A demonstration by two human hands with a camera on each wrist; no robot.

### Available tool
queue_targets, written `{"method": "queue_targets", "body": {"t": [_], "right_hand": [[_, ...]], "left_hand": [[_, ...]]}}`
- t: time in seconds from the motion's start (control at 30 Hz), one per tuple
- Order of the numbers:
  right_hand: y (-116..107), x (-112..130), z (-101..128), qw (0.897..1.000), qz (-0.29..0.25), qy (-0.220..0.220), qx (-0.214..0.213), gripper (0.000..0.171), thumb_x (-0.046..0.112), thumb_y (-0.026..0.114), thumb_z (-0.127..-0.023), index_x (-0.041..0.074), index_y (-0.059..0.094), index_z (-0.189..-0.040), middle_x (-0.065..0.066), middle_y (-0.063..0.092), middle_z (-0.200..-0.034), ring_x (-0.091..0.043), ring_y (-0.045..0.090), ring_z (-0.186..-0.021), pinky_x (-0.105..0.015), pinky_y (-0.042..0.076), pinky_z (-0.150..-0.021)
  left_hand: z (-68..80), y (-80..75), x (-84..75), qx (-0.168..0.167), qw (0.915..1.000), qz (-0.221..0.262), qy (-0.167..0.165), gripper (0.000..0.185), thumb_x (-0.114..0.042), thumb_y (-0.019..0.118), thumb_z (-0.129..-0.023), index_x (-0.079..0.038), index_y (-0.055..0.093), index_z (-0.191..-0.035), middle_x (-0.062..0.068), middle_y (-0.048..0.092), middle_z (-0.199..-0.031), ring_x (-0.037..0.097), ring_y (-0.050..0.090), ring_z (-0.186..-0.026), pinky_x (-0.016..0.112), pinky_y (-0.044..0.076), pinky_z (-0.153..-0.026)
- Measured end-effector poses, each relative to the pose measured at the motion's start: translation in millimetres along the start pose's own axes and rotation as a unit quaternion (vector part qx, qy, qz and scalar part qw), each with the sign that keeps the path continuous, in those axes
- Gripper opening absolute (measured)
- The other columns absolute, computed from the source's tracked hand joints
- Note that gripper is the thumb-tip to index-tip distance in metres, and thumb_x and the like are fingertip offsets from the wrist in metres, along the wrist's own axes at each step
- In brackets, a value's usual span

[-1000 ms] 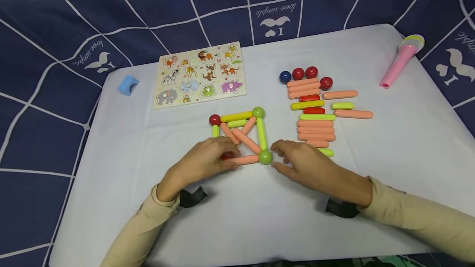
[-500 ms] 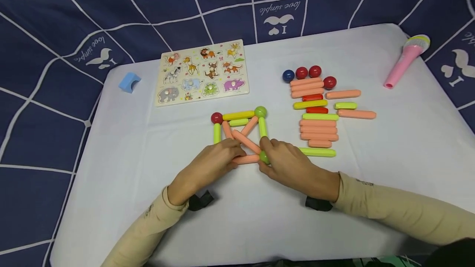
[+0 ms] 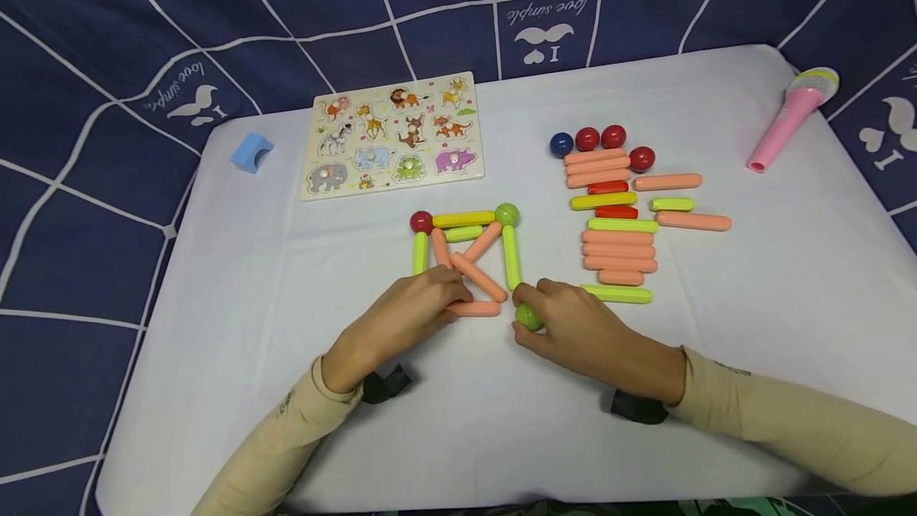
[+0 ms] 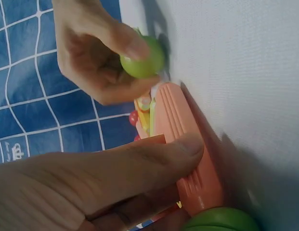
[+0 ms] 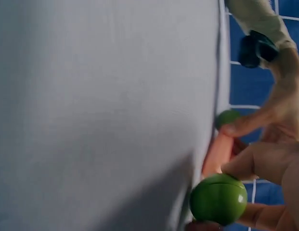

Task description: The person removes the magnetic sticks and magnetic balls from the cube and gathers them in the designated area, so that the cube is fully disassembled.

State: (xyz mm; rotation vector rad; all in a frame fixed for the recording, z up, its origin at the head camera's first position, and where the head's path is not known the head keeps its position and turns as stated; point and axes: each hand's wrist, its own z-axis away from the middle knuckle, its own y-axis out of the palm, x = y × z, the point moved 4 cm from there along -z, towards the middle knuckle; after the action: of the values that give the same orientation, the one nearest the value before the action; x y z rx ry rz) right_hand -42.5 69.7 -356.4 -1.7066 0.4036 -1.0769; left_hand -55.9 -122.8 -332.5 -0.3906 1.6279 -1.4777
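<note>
White tabletop (image 3: 752,277) here, with a navy cloth (image 3: 93,38) draped all round behind it, crossed by white lines and printed with little moustache-and-heart marks plus the words "love simple" (they read upside down from the head camera).

Right hand (image 3: 580,325) has the green ball (image 3: 528,316) pinched between thumb and fingertips, lifted just clear of the bottom right corner of the stick square (image 3: 466,261). The ball sits just off the end of the orange stick (image 3: 474,308), not touching it. Left hand (image 3: 404,313) grips that same orange stick, thumb pressed on top of it in the wrist view.

Spare sticks and balls (image 3: 616,213) sit in a stack to the right. Animal peg puzzle (image 3: 394,134), blue block (image 3: 251,152) and pink toy microphone (image 3: 791,118) lie further back.
</note>
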Motion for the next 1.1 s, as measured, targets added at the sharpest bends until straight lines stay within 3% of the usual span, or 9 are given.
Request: {"method": "queue_targets", "body": {"t": [0.17, 0.33, 0.47, 0.57, 0.7, 0.83, 0.9, 1.0, 1.1], "right_hand": [[-34.5, -25.4, 12.7, 0.999, -0.027, 0.041, 0.001, 0.038, 0.014, 0.075, -0.082, 0.004, 0.060, -0.116, -0.003, 0.062, -0.089, -0.012, 0.055, -0.073, -0.024, 0.054, -0.062], [-93.7, -87.3, 14.1, 0.991, -0.021, 0.116, -0.057, 0.042, 0.010, 0.075, -0.084, -0.002, 0.058, -0.121, -0.014, 0.062, -0.101, -0.028, 0.060, -0.084, -0.041, 0.056, -0.068], [-133.0, -149.8, 4.9, 0.980, -0.013, 0.168, -0.104, 0.041, 0.011, 0.072, -0.087, -0.005, 0.060, -0.123, -0.025, 0.058, -0.113, -0.042, 0.061, -0.097, -0.022, 0.051, -0.070], [-142.3, -188.0, -3.8, 0.973, -0.021, 0.209, -0.098, 0.041, 0.017, 0.068, -0.091, -0.006, 0.060, -0.124, -0.029, 0.060, -0.113, -0.044, 0.060, -0.101, -0.020, 0.041, -0.068], [-133.4, -215.7, -13.7, 0.969, -0.038, 0.238, -0.060, 0.045, 0.024, 0.066, -0.091, -0.006, 0.059, -0.124, -0.030, 0.062, -0.108, -0.041, 0.058, -0.097, -0.037, 0.041, -0.072], [-126.4, -219.2, -17.7, 0.966, -0.039, 0.251, -0.049, 0.051, 0.026, 0.065, -0.092, -0.008, 0.055, -0.129, -0.031, 0.059, -0.112, -0.041, 0.054, -0.100, -0.047, 0.043, -0.077], [-126.5, -208.1, -19.5, 0.968, -0.031, 0.238, -0.070, 0.051, 0.022, 0.063, -0.093, -0.010, 0.052, -0.132, -0.033, 0.056, -0.117, -0.045, 0.053, -0.103, -0.054, 0.043, -0.082], [-121.9, -170.1, -22.4, 0.976, -0.026, 0.191, -0.103, 0.046, 0.015, 0.063, -0.093, -0.010, 0.054, -0.131, -0.031, 0.056, -0.118, -0.045, 0.055, -0.103, -0.058, 0.046, -0.084], [-101.3, -112.7, -29.9, 0.988, -0.033, 0.121, -0.093, 0.034, 0.009, 0.065, -0.092, -0.004, 0.063, -0.123, -0.020, 0.064, -0.107, -0.033, 0.060, -0.090, -0.047, 0.052, -0.075]], "left_hand": [[6.9, -6.7, -0.5, 0.000, 0.9998, 0.016, 0.009, 0.017, -0.009, 0.080, -0.083, -0.013, 0.076, -0.099, -0.002, 0.066, -0.098, 0.011, 0.060, -0.091, 0.026, 0.054, -0.072], [22.2, -24.1, 6.8, -0.024, 0.9990, 0.037, -0.007, 0.025, -0.008, 0.082, -0.080, -0.010, 0.075, -0.104, -0.001, 0.066, -0.104, 0.014, 0.058, -0.094, 0.029, 0.054, -0.077], [31.2, -32.0, 16.3, -0.013, 0.9982, 0.034, -0.047, 0.030, -0.007, 0.084, -0.077, -0.008, 0.075, -0.105, 0.000, 0.063, -0.105, 0.016, 0.057, -0.095, 0.031, 0.053, -0.078], [33.6, -31.1, 20.5, 0.014, 0.9965, 0.033, -0.075, 0.029, -0.006, 0.084, -0.077, -0.009, 0.074, -0.104, -0.001, 0.062, -0.105, 0.017, 0.057, -0.097, 0.034, 0.053, -0.079], [36.0, -25.0, 23.7, 0.034, 0.9943, 0.044, -0.091, 0.026, -0.003, 0.082, -0.079, -0.009, 0.074, -0.102, -0.001, 0.064, -0.105, 0.018, 0.059, -0.096, 0.035, 0.054, -0.080], [35.8, -23.4, 25.0, 0.029, 0.9946, 0.048, -0.087, 0.025, -0.002, 0.081, -0.079, -0.010, 0.074, -0.101, -0.002, 0.065, -0.103, 0.016, 0.061, -0.093, 0.034, 0.054, -0.081], [34.6, -24.2, 25.7, 0.028, 0.9949, 0.046, -0.085, 0.024, -0.002, 0.081, -0.079, -0.010, 0.075, -0.101, -0.003, 0.066, -0.102, 0.015, 0.061, -0.092, 0.034, 0.055, -0.081], [32.6, -25.6, 27.0, 0.030, 0.9949, 0.049, -0.082, 0.024, -0.002, 0.081, -0.079, -0.009, 0.075, -0.101, -0.002, 0.066, -0.102, 0.014, 0.061, -0.092, 0.034, 0.055, -0.081], [31.4, -25.9, 28.3, 0.029, 0.9948, 0.056, -0.080, 0.022, -0.001, 0.081, -0.080, -0.008, 0.076, -0.100, -0.002, 0.066, -0.100, 0.015, 0.061, -0.091, 0.035, 0.054, -0.082]]}}
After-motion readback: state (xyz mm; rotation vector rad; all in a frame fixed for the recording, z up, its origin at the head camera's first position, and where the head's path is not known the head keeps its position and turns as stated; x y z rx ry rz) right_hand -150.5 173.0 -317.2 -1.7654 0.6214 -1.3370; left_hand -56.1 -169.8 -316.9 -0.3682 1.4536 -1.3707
